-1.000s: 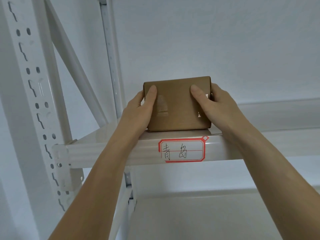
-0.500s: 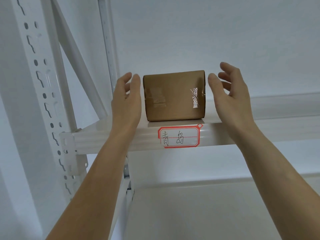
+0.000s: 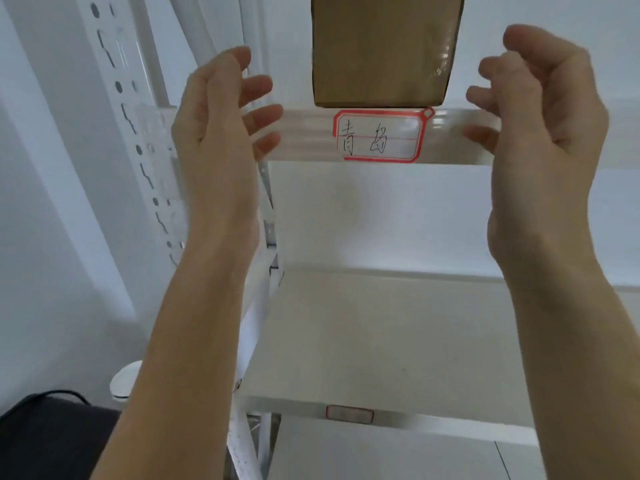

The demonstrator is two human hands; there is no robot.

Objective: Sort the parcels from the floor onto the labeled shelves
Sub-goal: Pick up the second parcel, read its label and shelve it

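A brown cardboard parcel (image 3: 382,53) with clear tape stands on the upper white shelf (image 3: 304,136), right above a red-bordered handwritten label (image 3: 379,136) on the shelf's front edge. My left hand (image 3: 218,123) is raised to the left of the parcel, fingers spread and holding nothing. To the parcel's right my right hand (image 3: 543,102) is held up with fingers loosely curled, also holding nothing. Neither hand touches the parcel. The parcel's top is cut off by the frame.
A lower white shelf (image 3: 381,341) carries another small red-bordered label (image 3: 349,413) on its front edge. A perforated white upright (image 3: 138,140) stands at the left. A dark object with a cable (image 3: 52,431) and a white round thing (image 3: 126,379) are at bottom left.
Both hands let go of the parcel, which stays on the shelf, and drew back toward me and apart. The view has tilted downward, bringing the lower shelf into sight.
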